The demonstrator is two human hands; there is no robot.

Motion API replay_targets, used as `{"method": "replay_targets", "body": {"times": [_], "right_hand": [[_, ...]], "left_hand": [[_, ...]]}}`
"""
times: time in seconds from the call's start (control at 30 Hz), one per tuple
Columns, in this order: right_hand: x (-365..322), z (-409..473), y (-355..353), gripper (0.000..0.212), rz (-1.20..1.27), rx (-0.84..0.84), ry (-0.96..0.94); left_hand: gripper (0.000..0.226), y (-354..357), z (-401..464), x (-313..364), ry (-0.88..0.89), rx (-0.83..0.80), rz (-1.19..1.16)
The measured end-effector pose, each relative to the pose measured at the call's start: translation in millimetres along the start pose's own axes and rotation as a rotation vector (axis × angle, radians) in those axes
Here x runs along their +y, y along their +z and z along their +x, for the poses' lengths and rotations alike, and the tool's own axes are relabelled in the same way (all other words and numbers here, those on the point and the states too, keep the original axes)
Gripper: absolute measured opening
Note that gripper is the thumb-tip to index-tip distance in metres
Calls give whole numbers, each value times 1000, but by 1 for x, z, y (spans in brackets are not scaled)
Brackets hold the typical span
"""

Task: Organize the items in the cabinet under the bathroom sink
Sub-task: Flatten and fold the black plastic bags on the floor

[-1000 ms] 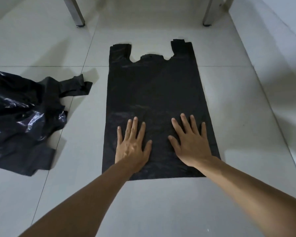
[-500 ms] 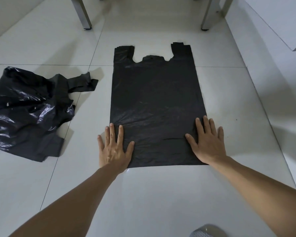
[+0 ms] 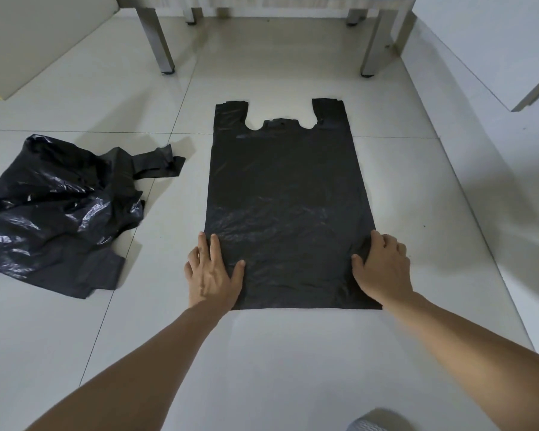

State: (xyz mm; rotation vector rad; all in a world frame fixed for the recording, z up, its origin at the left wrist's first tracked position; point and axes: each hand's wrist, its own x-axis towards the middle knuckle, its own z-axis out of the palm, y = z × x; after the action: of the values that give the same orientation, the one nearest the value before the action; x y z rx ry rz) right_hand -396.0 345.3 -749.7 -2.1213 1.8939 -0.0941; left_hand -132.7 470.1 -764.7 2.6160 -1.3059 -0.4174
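1. Head view: a black bag (image 3: 288, 206) lies flat and smoothed on the tiled floor (image 3: 293, 353), handles pointing away. A second, crumpled bag (image 3: 53, 213) sits well apart to the left, not yet flattened.
2. Progress, as a judgement: one bag is spread ready for folding; folding it, the crumpled bag and any stowing in the cabinet remain.
3. Left hand (image 3: 212, 272): released, fingers spread, palm pressing the bag's near left edge.
4. Right hand (image 3: 383, 269): fingers curled at the near right edge, seemingly gathering plastic; a firm grip cannot be confirmed.
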Motion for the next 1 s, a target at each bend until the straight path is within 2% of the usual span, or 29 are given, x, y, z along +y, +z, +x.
{"method": "replay_targets", "body": {"times": [0.07, 0.17, 0.33, 0.57, 0.67, 0.8, 0.9, 1.0], "right_hand": [[-1, 6, -3, 41, 95, 0, 39], [-2, 17, -10, 43, 185, -34, 117], [6, 36, -15, 47, 256, -18, 132], [4, 34, -18, 43, 150, -47, 200], [1, 38, -21, 38, 264, -86, 291], [-1, 40, -24, 21, 462, -145, 398], [-3, 41, -25, 12, 482, -149, 411], [-5, 40, -26, 20, 529, -144, 420]], "left_hand": [[72, -6, 2, 13, -123, 33, -130], [62, -12, 10, 25, -250, 28, -261], [56, -18, 18, 24, -266, 37, -346], [53, -21, 29, 22, -454, 43, -524], [45, -25, 32, 24, -484, 51, -599], [29, -29, 40, 20, -513, -14, -667], [23, -33, 42, 18, -552, -33, -705], [23, -40, 45, 16, -546, -37, -714]]}}
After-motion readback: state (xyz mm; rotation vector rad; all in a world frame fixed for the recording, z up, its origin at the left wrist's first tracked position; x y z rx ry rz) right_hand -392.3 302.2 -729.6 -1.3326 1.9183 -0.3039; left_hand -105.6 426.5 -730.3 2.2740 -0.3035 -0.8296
